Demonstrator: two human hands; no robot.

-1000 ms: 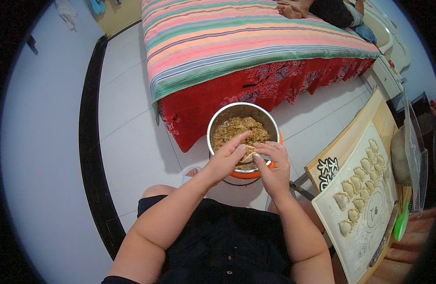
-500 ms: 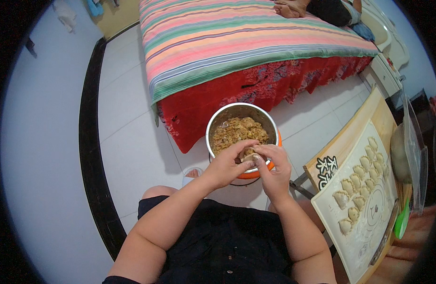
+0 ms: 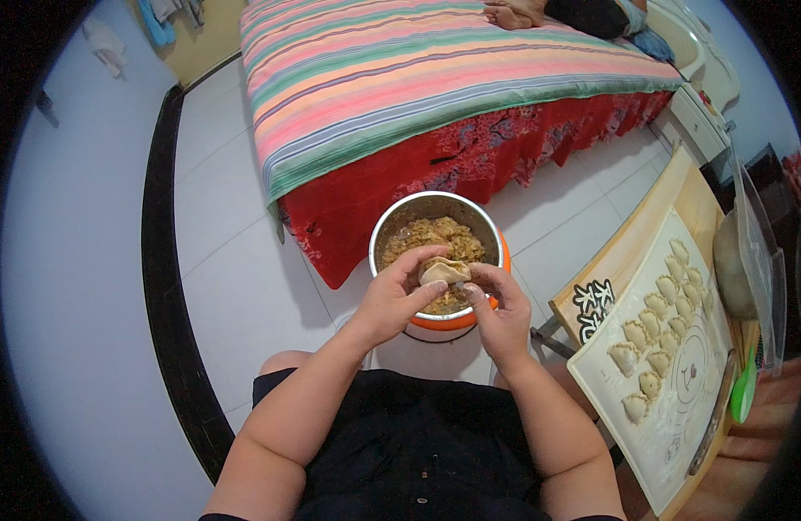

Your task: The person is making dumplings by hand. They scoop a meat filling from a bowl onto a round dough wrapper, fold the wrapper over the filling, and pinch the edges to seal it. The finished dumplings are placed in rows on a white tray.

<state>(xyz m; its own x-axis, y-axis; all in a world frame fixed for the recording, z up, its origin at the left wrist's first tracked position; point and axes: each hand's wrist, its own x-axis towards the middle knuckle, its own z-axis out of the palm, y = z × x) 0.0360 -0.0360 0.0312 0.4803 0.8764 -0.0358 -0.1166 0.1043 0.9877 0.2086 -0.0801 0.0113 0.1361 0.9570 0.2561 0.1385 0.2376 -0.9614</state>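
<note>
A pale dumpling point(image 3: 444, 271) is pinched between the fingers of both my hands, just above a metal bowl point(image 3: 392, 227) of brownish minced filling point(image 3: 435, 234) that sits in an orange base on the floor. My left hand point(image 3: 392, 300) holds the dumpling from the left, and my right hand point(image 3: 498, 311) closes on it from the right. Both hands cover the near rim of the bowl.
A white tray point(image 3: 678, 417) with several folded dumplings lies on a wooden board point(image 3: 644, 234) at my right. A bed with a striped cover point(image 3: 418, 78) and red skirt stands beyond the bowl; another person's feet point(image 3: 509, 13) rest on it. White tiled floor point(image 3: 227, 286) lies to the left.
My hands have lifted slightly off the filling and come together, and the dumpling wrapper now shows folded between my fingers.
</note>
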